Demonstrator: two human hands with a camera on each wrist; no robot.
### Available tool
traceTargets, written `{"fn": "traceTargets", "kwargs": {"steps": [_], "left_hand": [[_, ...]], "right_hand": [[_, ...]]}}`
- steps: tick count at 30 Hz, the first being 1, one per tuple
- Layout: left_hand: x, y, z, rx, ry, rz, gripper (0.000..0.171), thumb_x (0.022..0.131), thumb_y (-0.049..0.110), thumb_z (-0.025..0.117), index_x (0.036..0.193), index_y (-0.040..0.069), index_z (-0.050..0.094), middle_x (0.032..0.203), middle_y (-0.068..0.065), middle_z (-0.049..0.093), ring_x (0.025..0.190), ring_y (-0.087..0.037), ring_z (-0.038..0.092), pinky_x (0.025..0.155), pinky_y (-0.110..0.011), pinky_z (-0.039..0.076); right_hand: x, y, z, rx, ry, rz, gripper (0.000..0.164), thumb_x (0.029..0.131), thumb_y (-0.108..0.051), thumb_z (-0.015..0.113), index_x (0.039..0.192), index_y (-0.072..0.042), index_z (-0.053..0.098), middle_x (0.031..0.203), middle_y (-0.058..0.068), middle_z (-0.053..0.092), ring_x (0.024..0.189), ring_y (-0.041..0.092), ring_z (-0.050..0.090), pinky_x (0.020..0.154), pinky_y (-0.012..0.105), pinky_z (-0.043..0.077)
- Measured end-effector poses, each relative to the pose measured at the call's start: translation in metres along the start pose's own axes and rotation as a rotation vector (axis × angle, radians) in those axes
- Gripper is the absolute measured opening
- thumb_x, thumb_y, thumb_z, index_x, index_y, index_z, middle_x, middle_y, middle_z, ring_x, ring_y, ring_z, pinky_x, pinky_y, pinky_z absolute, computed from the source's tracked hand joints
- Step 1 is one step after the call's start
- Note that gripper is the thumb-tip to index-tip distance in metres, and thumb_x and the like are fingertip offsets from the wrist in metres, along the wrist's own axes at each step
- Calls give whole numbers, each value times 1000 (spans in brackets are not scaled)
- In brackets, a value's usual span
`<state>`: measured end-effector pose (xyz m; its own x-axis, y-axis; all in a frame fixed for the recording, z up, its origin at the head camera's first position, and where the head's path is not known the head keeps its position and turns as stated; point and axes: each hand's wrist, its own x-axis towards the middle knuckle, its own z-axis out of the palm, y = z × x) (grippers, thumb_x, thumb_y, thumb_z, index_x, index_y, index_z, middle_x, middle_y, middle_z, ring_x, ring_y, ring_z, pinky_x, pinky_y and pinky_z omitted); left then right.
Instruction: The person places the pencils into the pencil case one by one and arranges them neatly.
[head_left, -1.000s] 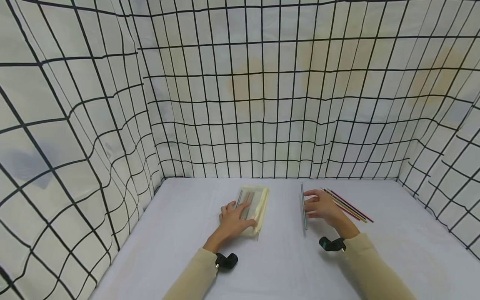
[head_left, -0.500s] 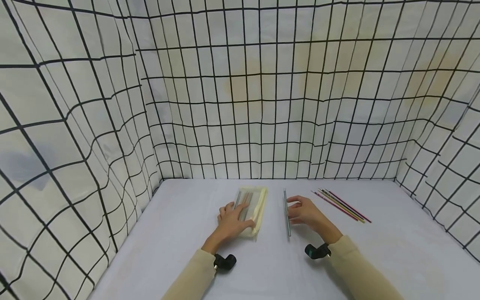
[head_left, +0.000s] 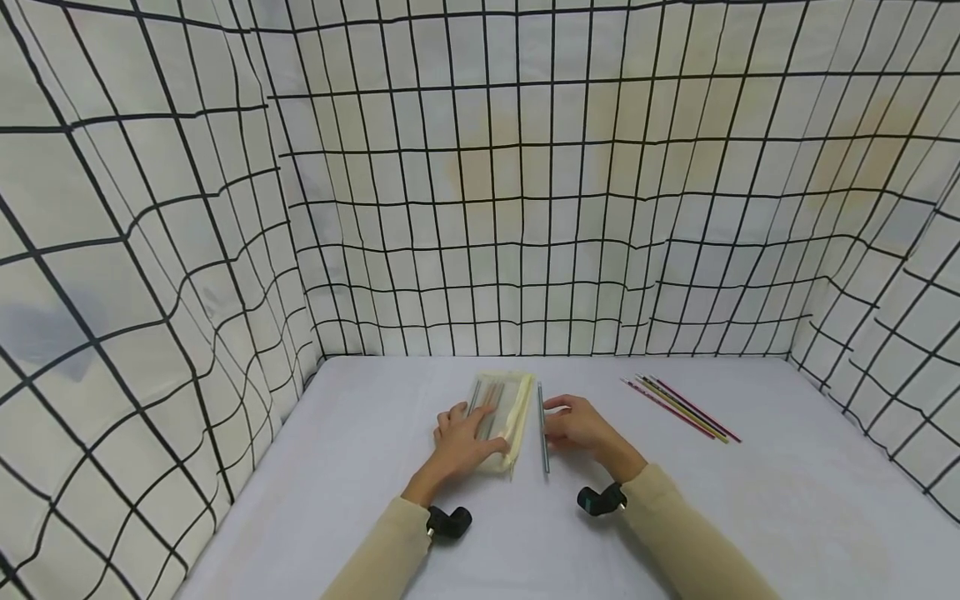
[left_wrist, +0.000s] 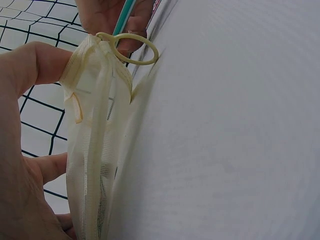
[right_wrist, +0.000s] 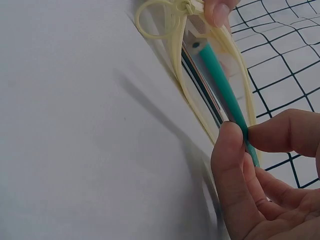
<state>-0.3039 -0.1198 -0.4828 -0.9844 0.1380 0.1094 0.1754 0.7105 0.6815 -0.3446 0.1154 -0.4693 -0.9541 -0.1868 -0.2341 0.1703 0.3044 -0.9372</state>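
On white table (head_left: 315, 475), left hand (head_left: 463, 443) grips yellowish pouch (head_left: 521, 408) while right hand (head_left: 576, 423) pinches teal pencil (right_wrist: 222, 84) just beside it.

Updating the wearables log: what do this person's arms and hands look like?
Left hand and right hand are bare, no gloves. Left sleeve and right sleeve: long, plain, pale beige. Left wrist device and right wrist device: small, black, rounded ends. No cables visible.

Across the lower frame, the tablecloth (head_left: 540, 542) looks matt. Near centre, the zip pouch (left_wrist: 92, 135) looks like sheer, fine mesh; the teal pencil (right_wrist: 223, 82) has smooth paint and a bare-wood end.
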Motion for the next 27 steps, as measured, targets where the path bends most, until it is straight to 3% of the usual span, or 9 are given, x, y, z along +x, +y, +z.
{"fn": "traceTargets", "kwargs": {"steps": [12,18,27], "left_hand": [[1,-1,1,13,-1,-8,78,76,50,72,147,20,56,157,-29,32,133,-43,27,103,-60,27],[0,0,1,21,1,-4,78,76,50,71,147,20,56,157,-30,32,132,-43,28,103,-60,27],[1,-1,1,24,5,4,77,78,51,71,146,19,56,156,-31,33,133,-44,28,102,-61,27]], "right_hand": [[15,-10,21,66,-2,22,47,93,-9,67,138,1,54,107,15,73,82,15,69,70,29,58],[20,-12,27,100,12,16,50,91,-5,67,138,3,53,101,14,72,78,16,68,68,28,57],[23,-16,37,148,21,0,49,90,2,65,136,7,52,104,16,67,76,17,67,64,26,57]]}}
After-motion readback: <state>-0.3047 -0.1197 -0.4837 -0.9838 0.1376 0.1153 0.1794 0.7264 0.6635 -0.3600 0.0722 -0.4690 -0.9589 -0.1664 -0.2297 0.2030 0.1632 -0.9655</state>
